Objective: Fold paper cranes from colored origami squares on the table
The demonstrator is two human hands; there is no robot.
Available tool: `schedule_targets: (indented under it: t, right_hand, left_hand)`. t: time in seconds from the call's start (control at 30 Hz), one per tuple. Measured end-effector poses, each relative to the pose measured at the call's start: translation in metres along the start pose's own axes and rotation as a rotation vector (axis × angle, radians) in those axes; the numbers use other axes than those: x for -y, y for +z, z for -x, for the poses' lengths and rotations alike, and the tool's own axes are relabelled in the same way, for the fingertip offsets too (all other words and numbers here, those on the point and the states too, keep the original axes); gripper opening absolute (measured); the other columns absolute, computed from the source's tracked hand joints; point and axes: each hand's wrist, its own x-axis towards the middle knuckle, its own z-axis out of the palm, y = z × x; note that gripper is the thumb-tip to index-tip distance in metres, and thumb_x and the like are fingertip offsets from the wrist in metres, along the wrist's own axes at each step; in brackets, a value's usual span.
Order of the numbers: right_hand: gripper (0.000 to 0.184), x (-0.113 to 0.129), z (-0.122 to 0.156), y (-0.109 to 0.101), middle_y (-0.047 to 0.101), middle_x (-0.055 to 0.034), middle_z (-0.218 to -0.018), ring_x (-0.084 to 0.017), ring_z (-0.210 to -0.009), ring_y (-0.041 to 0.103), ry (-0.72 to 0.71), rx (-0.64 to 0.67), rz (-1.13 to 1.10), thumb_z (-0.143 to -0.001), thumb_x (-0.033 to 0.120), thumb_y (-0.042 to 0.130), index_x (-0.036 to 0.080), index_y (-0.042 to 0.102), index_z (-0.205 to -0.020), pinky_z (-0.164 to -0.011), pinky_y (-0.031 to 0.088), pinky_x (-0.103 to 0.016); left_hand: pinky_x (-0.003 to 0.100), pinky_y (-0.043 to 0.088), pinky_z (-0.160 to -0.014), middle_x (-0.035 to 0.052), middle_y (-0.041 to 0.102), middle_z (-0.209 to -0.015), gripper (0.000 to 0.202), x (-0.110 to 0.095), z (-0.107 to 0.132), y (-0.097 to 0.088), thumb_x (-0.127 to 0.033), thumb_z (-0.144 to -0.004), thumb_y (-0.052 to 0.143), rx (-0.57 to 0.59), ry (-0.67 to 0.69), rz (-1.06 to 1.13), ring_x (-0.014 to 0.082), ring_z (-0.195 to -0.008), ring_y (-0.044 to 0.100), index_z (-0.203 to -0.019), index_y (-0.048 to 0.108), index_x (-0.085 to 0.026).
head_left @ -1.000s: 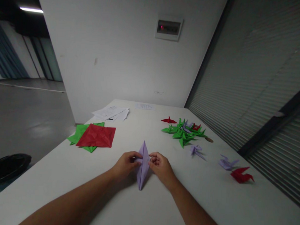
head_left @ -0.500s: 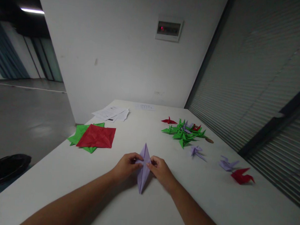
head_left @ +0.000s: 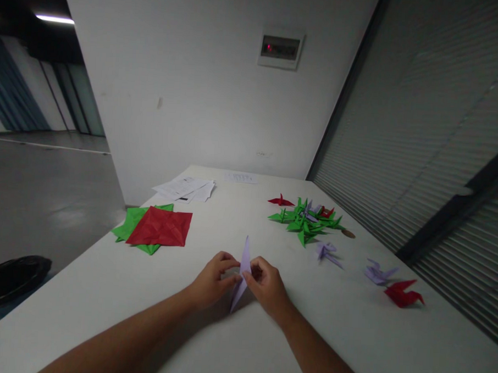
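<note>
A folded piece of lilac origami paper (head_left: 246, 257), long and narrow with pointed ends, is held between both hands just over the table. My left hand (head_left: 215, 278) pinches its left side at mid-length with thumb and fingers. On the opposite side, my right hand (head_left: 267, 283) grips it, the thumb laid across the paper's face. The paper is turned partly edge-on, so its far side is hidden.
On the white table (head_left: 209, 344), red paper (head_left: 164, 227) overlaps green sheets (head_left: 134, 223) at left. Printed papers (head_left: 183, 188) lie behind. Folded green cranes (head_left: 305, 224) are heaped at right, near lilac cranes (head_left: 379, 273) and a red crane (head_left: 403, 293). A black-lined bin (head_left: 14, 278) stands left.
The lilac paper has turned from showing its broad diamond face to a narrower, tilted edge-on view. Both hands still pinch it, with fingers slightly shifted.
</note>
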Motion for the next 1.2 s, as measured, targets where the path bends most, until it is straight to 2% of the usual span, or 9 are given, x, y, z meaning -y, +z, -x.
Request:
schedule_targets:
  t: [0.1, 0.2, 0.33, 0.53, 0.67, 0.77, 0.97, 1.1, 1.2]
  right_hand:
    - [0.017, 0.004, 0.002, 0.0, 0.062, 0.0003, -0.075, -0.016, -0.069, 0.06, -0.083, 0.044, -0.026, -0.092, 0.037, 0.063, 0.021, 0.06, -0.087, -0.065, 0.048, -0.026]
    - [0.016, 0.007, 0.003, 0.0, 0.065, -0.0027, -0.085, -0.017, -0.075, 0.061, -0.193, 0.076, -0.005, -0.093, 0.036, 0.064, 0.021, 0.065, -0.098, -0.068, 0.05, -0.028]
    - [0.013, 0.013, 0.003, -0.001, 0.066, -0.0058, -0.092, -0.019, -0.083, 0.062, -0.296, 0.103, 0.071, -0.095, 0.028, 0.06, 0.022, 0.069, -0.102, -0.073, 0.05, -0.03]
    - [0.024, 0.014, 0.006, -0.001, 0.069, -0.0088, -0.102, -0.023, -0.097, 0.063, -0.372, 0.152, 0.149, -0.091, 0.015, 0.058, 0.022, 0.071, -0.11, -0.086, 0.052, -0.035]
    - [0.028, 0.013, 0.007, -0.001, 0.067, -0.0084, -0.102, -0.023, -0.097, 0.062, -0.377, 0.17, 0.176, -0.089, 0.012, 0.059, 0.024, 0.071, -0.112, -0.088, 0.053, -0.037]
    - [0.025, 0.013, 0.006, -0.001, 0.064, -0.0078, -0.099, -0.023, -0.095, 0.061, -0.38, 0.124, 0.191, -0.089, 0.011, 0.058, 0.023, 0.071, -0.107, -0.088, 0.052, -0.037]
    - [0.025, 0.01, 0.004, -0.001, 0.056, -0.0084, -0.103, -0.023, -0.095, 0.058, -0.308, -0.074, 0.218, -0.084, 0.013, 0.062, 0.022, 0.069, -0.107, -0.083, 0.053, -0.035]
    - [0.031, 0.004, 0.002, -0.001, 0.059, -0.0085, -0.11, -0.022, -0.099, 0.06, -0.194, -0.04, 0.159, -0.08, 0.013, 0.065, 0.022, 0.065, -0.109, -0.077, 0.052, -0.031]
    - [0.029, -0.001, 0.001, 0.002, 0.063, -0.0051, -0.1, -0.02, -0.09, 0.061, -0.104, -0.016, 0.095, -0.078, 0.012, 0.064, 0.022, 0.062, -0.105, -0.075, 0.052, -0.029]
  left_hand:
    - [0.036, 0.048, -0.091, 0.012, 0.07, -0.102, 0.042, -0.008, 0.001, -0.001, -0.052, -0.097, 0.054, 0.127, 0.033, 0.146, 0.0243, -0.096, 0.063, -0.108, 0.078, -0.019]
    - [0.036, 0.046, -0.097, 0.0119, 0.072, -0.104, 0.052, -0.013, 0.002, -0.001, -0.06, -0.097, 0.05, 0.166, 0.006, 0.276, 0.0263, -0.102, 0.063, -0.109, 0.075, -0.017]
    - [0.036, 0.045, -0.099, 0.0106, 0.073, -0.104, 0.054, -0.009, 0.001, 0.002, -0.065, -0.092, 0.056, 0.15, -0.056, 0.347, 0.0275, -0.105, 0.062, -0.104, 0.076, -0.016]
    - [0.032, 0.046, -0.087, 0.007, 0.07, -0.088, 0.046, 0.002, -0.001, 0.003, -0.058, -0.089, 0.066, 0.047, -0.151, 0.427, 0.0224, -0.089, 0.061, -0.088, 0.076, -0.013]
    - [0.029, 0.045, -0.075, 0.0049, 0.067, -0.077, 0.042, 0.004, -0.001, 0.005, -0.054, -0.085, 0.072, -0.012, -0.254, 0.561, 0.0181, -0.076, 0.058, -0.083, 0.076, -0.012]
    - [0.027, 0.044, -0.067, 0.0018, 0.063, -0.069, 0.039, 0.003, -0.002, 0.006, -0.052, -0.079, 0.079, -0.049, -0.314, 0.649, 0.0144, -0.066, 0.054, -0.081, 0.075, -0.012]
    - [0.029, 0.048, -0.072, 0.0035, 0.067, -0.077, 0.039, 0.001, -0.003, 0.005, -0.048, -0.073, 0.084, -0.046, -0.33, 0.688, 0.015, -0.071, 0.059, -0.086, 0.075, -0.012]
    - [0.028, 0.049, -0.072, 0.0051, 0.07, -0.083, 0.039, 0.004, -0.003, 0.005, -0.044, -0.071, 0.086, -0.034, -0.318, 0.664, 0.0155, -0.074, 0.062, -0.089, 0.072, -0.012]
    - [0.027, 0.048, -0.067, 0.0011, 0.068, -0.075, 0.047, 0.008, -0.005, 0.006, -0.039, -0.065, 0.09, -0.045, -0.326, 0.657, 0.0147, -0.068, 0.063, -0.097, 0.064, -0.016]
